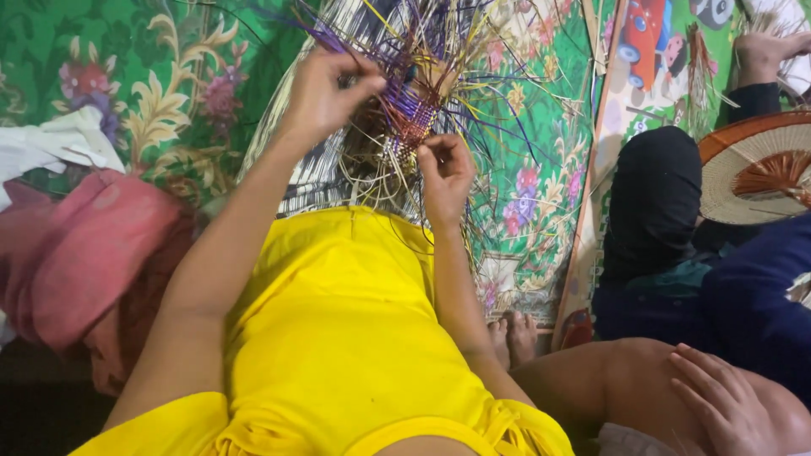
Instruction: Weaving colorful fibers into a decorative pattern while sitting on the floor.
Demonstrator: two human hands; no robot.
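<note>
Straw-thin purple, red and yellow strips | half-woven piece at 12 o'clock over your yellow lap | left hand pinched shut on upper strands | right hand pinched on lower strands | judged light, springy, kink-prone: hold the tight woven core, not loose ends.

Left hand fingertips buried in strand tangle; grip on strands not readable. Woven piece centre partly hidden behind right hand; loose strand ends run off top edge. Woven fan cut by right edge. Neighbour's hand cropped at bottom edge. Pink cloth bundle cut by left edge. Strand weave pattern too fine to tell.
</note>
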